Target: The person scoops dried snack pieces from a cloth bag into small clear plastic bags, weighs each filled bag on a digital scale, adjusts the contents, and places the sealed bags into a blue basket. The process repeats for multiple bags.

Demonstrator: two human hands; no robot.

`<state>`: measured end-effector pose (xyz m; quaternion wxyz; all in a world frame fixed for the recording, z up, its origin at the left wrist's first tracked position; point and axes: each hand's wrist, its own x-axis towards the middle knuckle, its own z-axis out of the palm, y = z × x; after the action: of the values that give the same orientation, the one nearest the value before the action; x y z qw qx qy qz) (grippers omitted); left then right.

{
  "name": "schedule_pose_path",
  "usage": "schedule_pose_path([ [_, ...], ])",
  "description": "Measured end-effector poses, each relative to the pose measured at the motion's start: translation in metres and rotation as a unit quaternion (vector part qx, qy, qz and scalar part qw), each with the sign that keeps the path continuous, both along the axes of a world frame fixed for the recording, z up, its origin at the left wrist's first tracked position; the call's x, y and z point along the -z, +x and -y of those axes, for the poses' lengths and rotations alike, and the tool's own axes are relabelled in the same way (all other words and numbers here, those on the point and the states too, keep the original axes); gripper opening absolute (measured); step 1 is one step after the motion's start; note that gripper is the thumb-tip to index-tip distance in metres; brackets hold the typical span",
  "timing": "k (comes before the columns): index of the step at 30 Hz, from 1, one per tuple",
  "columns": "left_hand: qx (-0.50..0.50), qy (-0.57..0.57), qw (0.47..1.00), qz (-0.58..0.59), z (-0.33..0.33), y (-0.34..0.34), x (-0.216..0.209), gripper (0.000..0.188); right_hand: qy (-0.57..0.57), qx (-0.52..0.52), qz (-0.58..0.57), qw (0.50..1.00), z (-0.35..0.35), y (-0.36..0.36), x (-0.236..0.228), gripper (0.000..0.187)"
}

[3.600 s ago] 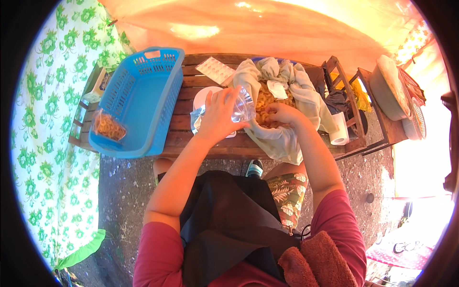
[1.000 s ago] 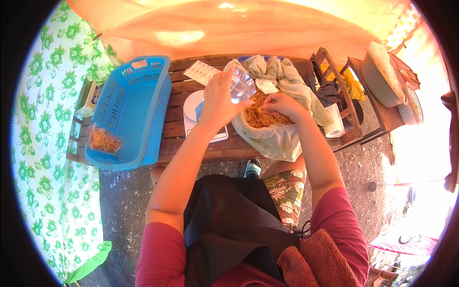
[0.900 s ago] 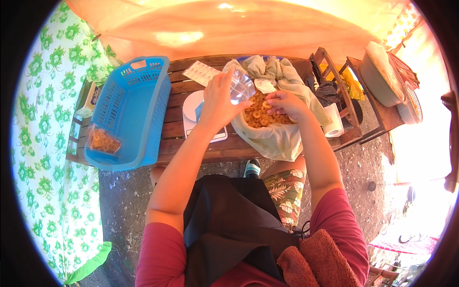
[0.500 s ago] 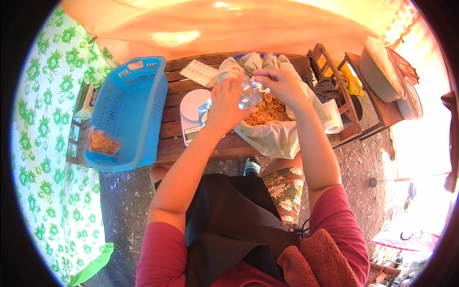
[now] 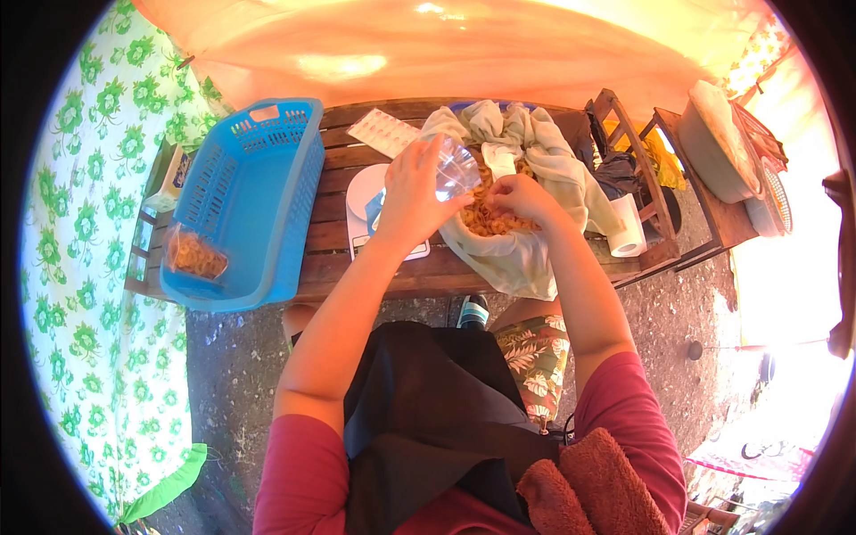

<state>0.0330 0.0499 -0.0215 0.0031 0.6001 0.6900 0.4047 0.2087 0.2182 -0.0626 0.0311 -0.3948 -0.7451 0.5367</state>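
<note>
A person in a red top and black apron works over a slatted wooden table under an orange canopy, seen from above. The left hand is closed around a clear plastic bag, holding it up just beside a heap of golden fried snacks. The right hand rests on that heap with its fingers curled into the snacks; whether they pinch any pieces cannot be told. The snacks lie in a pale green cloth that lines a container at the middle of the table, and the cloth spills over the near edge toward the person's knees.

To the left of the hands, partly under the left wrist, sits a white kitchen scale, and beyond it, at the far side of the table, lies a flat white patterned sheet. A blue plastic basket takes up the left end of the table; one filled bag of snacks lies in its near left corner. A roll of white paper stands at the right edge of the table, just beside the cloth. Further right, well apart from the hands, a covered basin rests on a second wooden stand. A green-flowered white sheet hangs along the left side
</note>
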Motion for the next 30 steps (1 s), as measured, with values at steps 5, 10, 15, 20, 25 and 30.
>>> schedule_pose_path([
  [5,0.004,0.001,1.0,0.008,-0.002,0.003,0.002,0.093,-0.241,0.062,-0.174,0.953,0.008,0.018,-0.021,0.02],
  [10,0.003,-0.002,1.0,0.006,-0.001,0.003,0.007,0.094,-0.303,0.077,-0.243,0.918,0.004,0.024,-0.016,0.019],
  [15,0.008,-0.005,1.0,0.013,0.001,0.0,0.007,0.093,-0.28,0.045,-0.23,0.931,0.0,0.023,-0.013,0.018],
  [20,0.005,-0.007,1.0,0.009,0.002,0.0,0.006,0.093,-0.273,0.058,-0.211,0.937,0.004,0.021,-0.017,0.016],
  [25,0.001,-0.007,1.0,0.005,0.002,0.001,0.007,0.093,-0.279,0.042,-0.223,0.933,0.002,0.021,-0.012,0.012],
  [30,0.002,-0.005,1.0,0.004,0.003,0.001,0.008,0.093,-0.294,0.056,-0.212,0.93,-0.003,0.02,-0.009,0.01],
])
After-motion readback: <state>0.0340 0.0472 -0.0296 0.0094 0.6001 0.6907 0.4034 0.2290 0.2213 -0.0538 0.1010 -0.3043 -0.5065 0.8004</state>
